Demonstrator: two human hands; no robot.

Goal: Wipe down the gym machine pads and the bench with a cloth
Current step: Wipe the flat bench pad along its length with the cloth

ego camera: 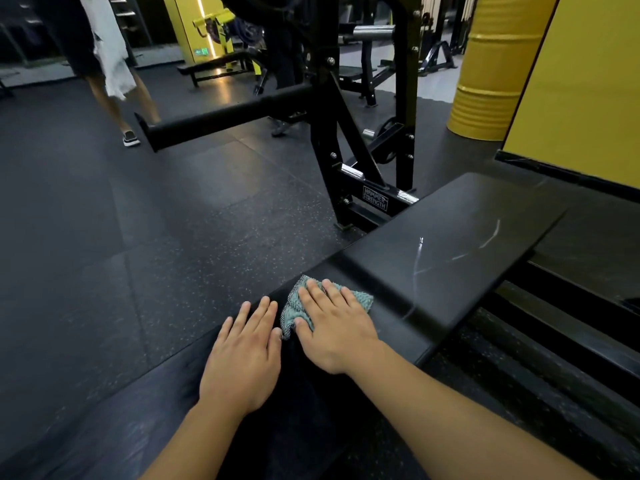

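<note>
Grip: we press our right hand (334,329) flat on the teal cloth (298,306), fingers straight and spread, nothing curled round it; we pin the cloth down rather than clutch it.
Left hand: our left hand (244,358) lies flat just beside the right, palm down, fingers straight and close together, resting on the black pad and holding nothing; its thumb comes close to the cloth's near corner.
Cloth: a knitted teal cloth with a paler grey edge, crumpled under our right palm; it shows past the fingertips and at the thumb side, near the left edge of the bench.
Bench: the black padded bench (450,244) runs from us up toward the right; pale curved streaks mark its far half, and a seam crosses the padding just beyond our fingers.
Machine: a black steel frame (329,140) stands beyond the bench, with a "Hammer Strength" plate (375,198) low on its base and a black padded roller (221,119) jutting out to the left.
Floor: dark speckled rubber floor tiles (156,220) lie to the left of the bench.
Background: a yellow drum (491,71) stands at the upper right beside a yellow wall panel (588,98); another person's legs (114,98) show at the upper left, with a white towel (110,46) hanging in front of them.
</note>
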